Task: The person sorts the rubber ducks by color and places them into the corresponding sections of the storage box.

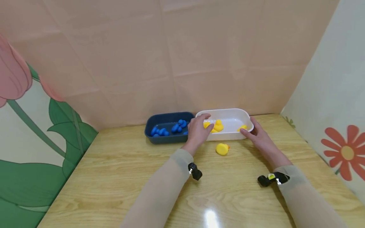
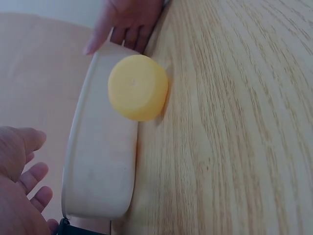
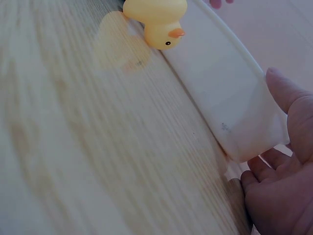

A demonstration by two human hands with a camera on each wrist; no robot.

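My right hand (image 1: 260,139) grips the right end of a white tray (image 1: 228,136), thumb over the rim and fingers curled round the end wall. Over the tray's left end hovers my left hand (image 1: 197,131), its fingers spread and loosely bent, holding nothing. Yellow rubber ducks (image 1: 218,126) lie inside the white tray, partly hidden by my left hand. One more yellow duck (image 1: 222,149) sits on the table just in front of the tray. The right wrist view shows this duck's orange beak (image 3: 176,33).
A dark blue tray (image 1: 165,140) holding several blue ducks (image 1: 162,131) stands to the left, against the white one. Both trays are near the back edge of the wooden table (image 1: 114,177), close to a pinkish-beige wall covering (image 1: 128,63). A flower-patterned wall (image 1: 336,110) borders the right side.
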